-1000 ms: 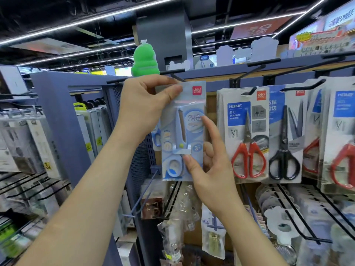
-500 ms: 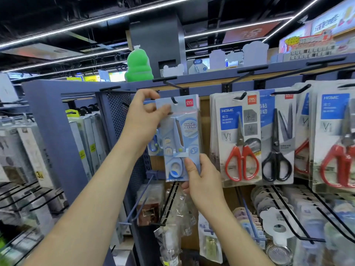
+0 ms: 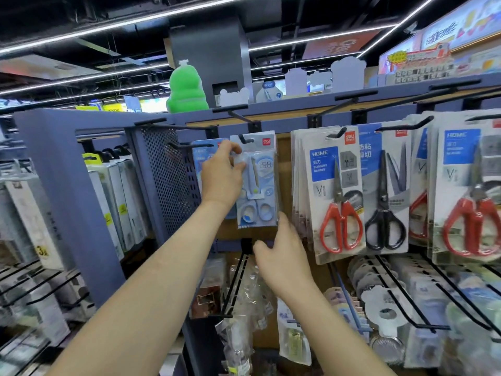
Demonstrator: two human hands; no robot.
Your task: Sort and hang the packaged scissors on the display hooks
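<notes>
Change: the pale-blue card-and-plastic pack of small scissors, held up short of the rail half a second ago, now has its hang-hole over the black metal display hook, and its bottom edge is no longer propped from below.
Meaning: this pack looks hung. By my judgement only a push back along the hook and a release remain.
Left hand: thumb and fingers pinch the pack's upper left edge.
Right hand: fingers loose and apart, holding nothing, just below the pack's lower right corner. Contact cannot be told.
Pack position: upright, just left of the stack of red-handled scissors packs.
</notes>
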